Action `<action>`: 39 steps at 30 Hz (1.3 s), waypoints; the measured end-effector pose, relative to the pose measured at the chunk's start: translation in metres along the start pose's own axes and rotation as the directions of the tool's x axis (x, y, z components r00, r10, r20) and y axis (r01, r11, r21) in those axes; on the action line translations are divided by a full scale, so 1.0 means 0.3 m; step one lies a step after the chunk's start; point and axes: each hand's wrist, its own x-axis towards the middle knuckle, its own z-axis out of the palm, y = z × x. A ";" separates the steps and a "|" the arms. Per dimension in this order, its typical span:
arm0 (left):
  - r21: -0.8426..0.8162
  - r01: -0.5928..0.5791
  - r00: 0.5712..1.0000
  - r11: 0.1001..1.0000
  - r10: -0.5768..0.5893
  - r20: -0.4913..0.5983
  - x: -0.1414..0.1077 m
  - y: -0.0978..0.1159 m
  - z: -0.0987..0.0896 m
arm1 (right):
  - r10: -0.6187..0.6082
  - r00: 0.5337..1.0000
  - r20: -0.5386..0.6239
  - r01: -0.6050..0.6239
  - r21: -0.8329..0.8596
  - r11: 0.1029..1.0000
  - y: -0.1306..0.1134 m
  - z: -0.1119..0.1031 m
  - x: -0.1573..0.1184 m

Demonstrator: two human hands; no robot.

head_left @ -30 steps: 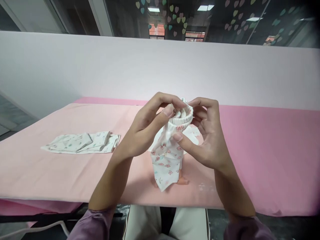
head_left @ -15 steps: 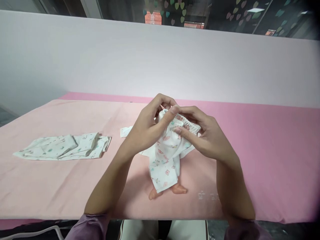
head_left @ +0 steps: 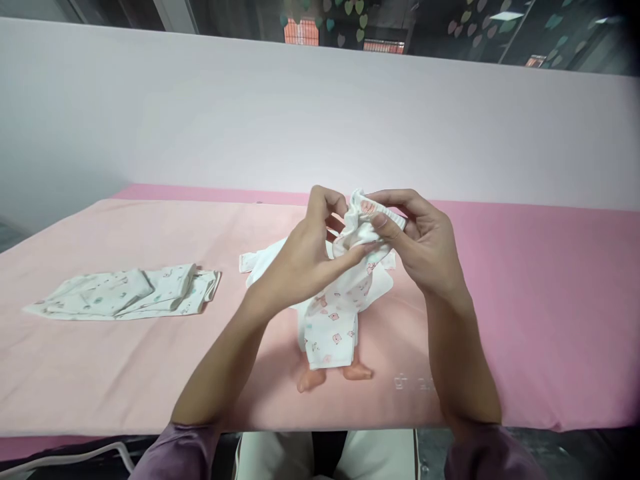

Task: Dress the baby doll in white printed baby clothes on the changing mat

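A small pair of white printed pants (head_left: pixel 334 327) hangs from my hands, its gathered waistband bunched up. My right hand (head_left: pixel 420 243) pinches the waistband between thumb and fingers. On the other side my left hand (head_left: pixel 313 250) has its thumb across the front of the cloth and its fingers curled behind. Beneath the pants lies a doll in a white top (head_left: pixel 267 260), its sleeves spread on the table. The doll's bare feet (head_left: pixel 358 371) stick out below the cloth; its head is hidden behind my hands and the pants.
Folded white printed cloth (head_left: pixel 125 293) lies on the left of the pink-covered table (head_left: pixel 165 380). A low white partition (head_left: pixel 300 120) rises behind the table, with dark glass and heart stickers above. The table's near edge borders my lap.
The waistband has been lifted and bunched up more. My left thumb has moved lower across the cloth, and my right hand is slightly higher. More of the white top shows.
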 end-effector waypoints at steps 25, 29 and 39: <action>-0.078 -0.088 0.983 0.993 0.099 0.154 0.047 -0.042 -0.114 | -0.082 0.968 0.239 0.004 0.309 0.951 0.042 -0.067 -0.016; -0.138 -0.028 0.984 0.990 0.052 0.170 0.037 -0.077 -0.102 | -0.127 0.955 0.268 0.030 0.339 0.940 0.054 -0.078 -0.038; 0.040 -0.074 0.938 0.996 0.056 0.342 0.063 -0.061 -0.154 | 0.016 0.930 0.367 -0.093 0.192 0.977 0.048 -0.085 0.003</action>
